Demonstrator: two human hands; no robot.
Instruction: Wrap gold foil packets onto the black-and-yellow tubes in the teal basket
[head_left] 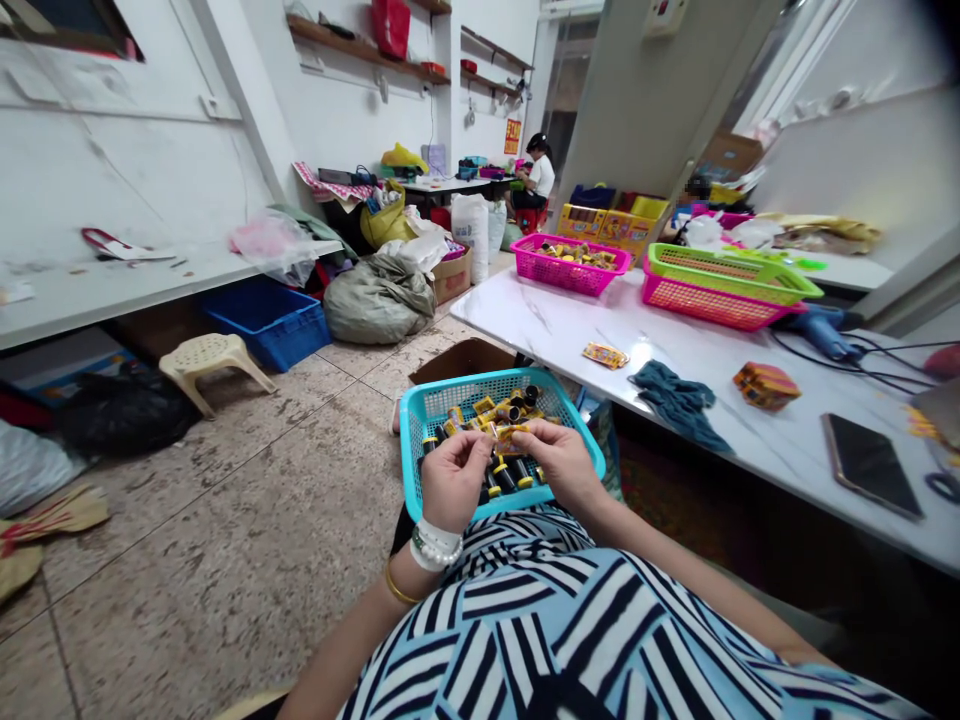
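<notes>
A turquoise plastic basket (411, 455) rests at my lap, holding several small black bottles with yellow caps and yellow printed pieces. Over it, my right hand (564, 462) pinches a small yellow printed wrapper (508, 438) between thumb and fingers. My left hand (456, 480) is closed in a pinch at the wrapper's other end; its fingertips partly hide what they grip. Both hands are close together above the black bottles (516, 473). Whether a bottle is inside the wrapper cannot be made out.
On the white table (517, 310) to the right lie a flat yellow packet (605, 355), a dark teal cloth (679, 400), a bundle of printed cards (766, 386) and a phone (872, 465). Pink basket (574, 275) stands behind. A person (538, 175) sits far back.
</notes>
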